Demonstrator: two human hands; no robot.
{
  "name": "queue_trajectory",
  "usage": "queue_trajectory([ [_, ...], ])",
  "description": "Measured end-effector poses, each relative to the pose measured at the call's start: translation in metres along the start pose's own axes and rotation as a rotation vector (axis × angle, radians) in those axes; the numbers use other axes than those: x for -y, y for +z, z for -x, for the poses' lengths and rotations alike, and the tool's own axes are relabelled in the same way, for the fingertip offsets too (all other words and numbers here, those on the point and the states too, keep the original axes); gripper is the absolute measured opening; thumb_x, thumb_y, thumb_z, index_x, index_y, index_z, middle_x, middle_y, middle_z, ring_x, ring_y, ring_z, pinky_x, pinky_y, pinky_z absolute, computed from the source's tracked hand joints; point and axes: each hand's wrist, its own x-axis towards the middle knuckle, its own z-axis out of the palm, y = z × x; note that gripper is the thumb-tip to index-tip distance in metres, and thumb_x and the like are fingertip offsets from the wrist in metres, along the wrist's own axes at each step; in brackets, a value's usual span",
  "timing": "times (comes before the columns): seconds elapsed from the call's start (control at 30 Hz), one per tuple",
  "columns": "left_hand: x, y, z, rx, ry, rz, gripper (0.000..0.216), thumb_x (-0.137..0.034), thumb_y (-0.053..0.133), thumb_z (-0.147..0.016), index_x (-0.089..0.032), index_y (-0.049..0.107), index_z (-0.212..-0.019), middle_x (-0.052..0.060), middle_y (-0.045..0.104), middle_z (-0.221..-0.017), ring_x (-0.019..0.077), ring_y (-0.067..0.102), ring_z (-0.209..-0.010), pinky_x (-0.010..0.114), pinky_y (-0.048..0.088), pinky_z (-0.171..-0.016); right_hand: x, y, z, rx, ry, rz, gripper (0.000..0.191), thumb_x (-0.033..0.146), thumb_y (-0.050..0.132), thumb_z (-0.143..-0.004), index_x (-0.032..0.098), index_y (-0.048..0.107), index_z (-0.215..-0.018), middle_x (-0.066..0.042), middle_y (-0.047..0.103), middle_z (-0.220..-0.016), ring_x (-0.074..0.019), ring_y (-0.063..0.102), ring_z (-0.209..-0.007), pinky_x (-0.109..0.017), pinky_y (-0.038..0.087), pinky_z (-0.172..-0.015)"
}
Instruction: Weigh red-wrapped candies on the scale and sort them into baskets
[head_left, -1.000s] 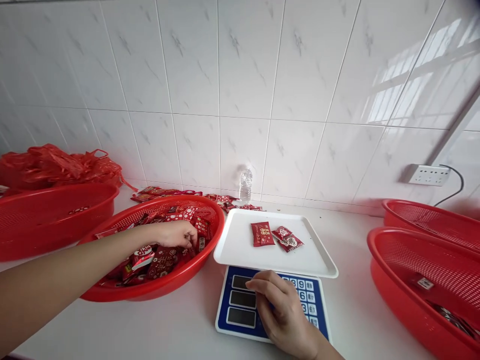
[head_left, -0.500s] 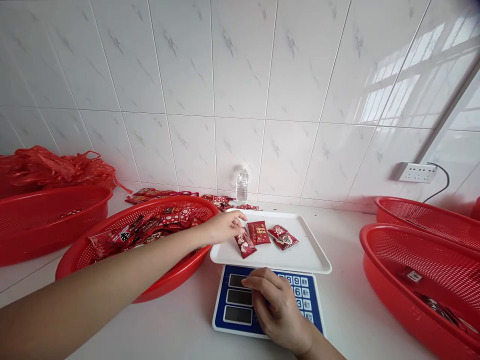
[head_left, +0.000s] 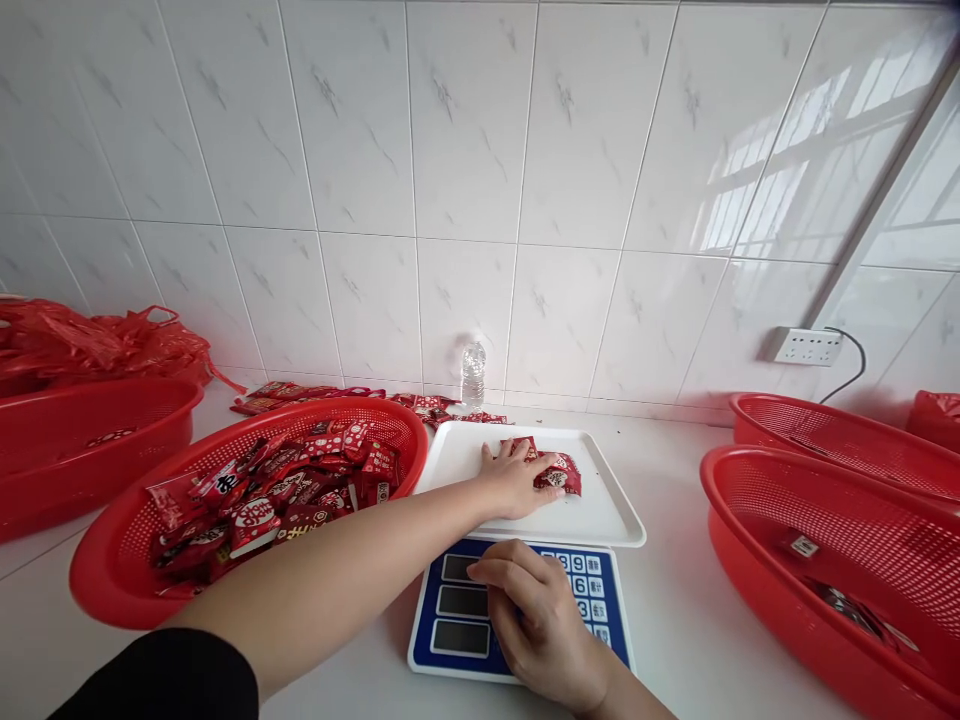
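Down at eight o'clock I see a black sleeve, its edge rounded; left hand and right hand are bare.

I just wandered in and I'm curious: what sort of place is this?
Probably a weighing or packing station: a scale with a white tray sits beside a red basket heaped with red packets, before a tiled wall.
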Motion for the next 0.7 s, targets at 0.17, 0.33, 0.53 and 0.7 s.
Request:
queue_trajectory([
  [0.17,0.013,-0.012,-0.002,0.113,0.065,0.051,0.071,-0.07,0.044,-0.082,-0.038,0.031,-0.144,0.01,0.015,-0.158,0.0374,0.006,-0.144,0.07,0.004,-0.106,0.003,-0.003,-0.003,0.005,-0.008,0.013,0.039,0.001,0.039,-0.08,0.021,0.055,-0.109,-0.006,0.064,-0.091,-0.015,0.063,-0.083,-0.024,0.049,-0.063],
  [0.33,0.004,-0.034,0.025,-0.207,0.161,0.285,0.065,-0.061,0.042,-0.09,-0.025,0.034,-0.143,0.013,0.026,-0.155,0.0321,0.015,-0.144,0.058,0.013,-0.113,0.003,-0.002,-0.001,0.008,0.005,0.028,0.039,0.002,0.039,-0.08,0.021,0.055,-0.11,-0.005,0.064,-0.092,-0.0147,0.064,-0.08,-0.025,0.049,-0.062],
  [0.53,0.013,-0.023,0.103,-0.848,0.281,0.59,0.03,-0.029,0.039,-0.099,-0.025,0.046,-0.127,0.006,0.056,-0.127,0.0193,0.052,-0.119,0.035,0.041,-0.103,0.005,-0.004,-0.002,0.036,0.013,0.031,0.041,0.001,0.039,-0.08,0.022,0.054,-0.112,-0.006,0.065,-0.095,-0.0148,0.065,-0.08,-0.025,0.049,-0.062],
  [0.7,0.045,0.021,0.134,-0.98,0.344,0.458,0.023,-0.016,0.044,-0.094,-0.023,0.051,-0.115,0.003,0.059,-0.091,0.0144,0.059,-0.083,0.024,0.051,-0.074,0.005,-0.002,0.0,0.034,-0.02,0.076,0.039,0.002,0.04,-0.084,0.021,0.053,-0.114,-0.006,0.064,-0.095,-0.015,0.063,-0.082,-0.025,0.051,-0.064],
])
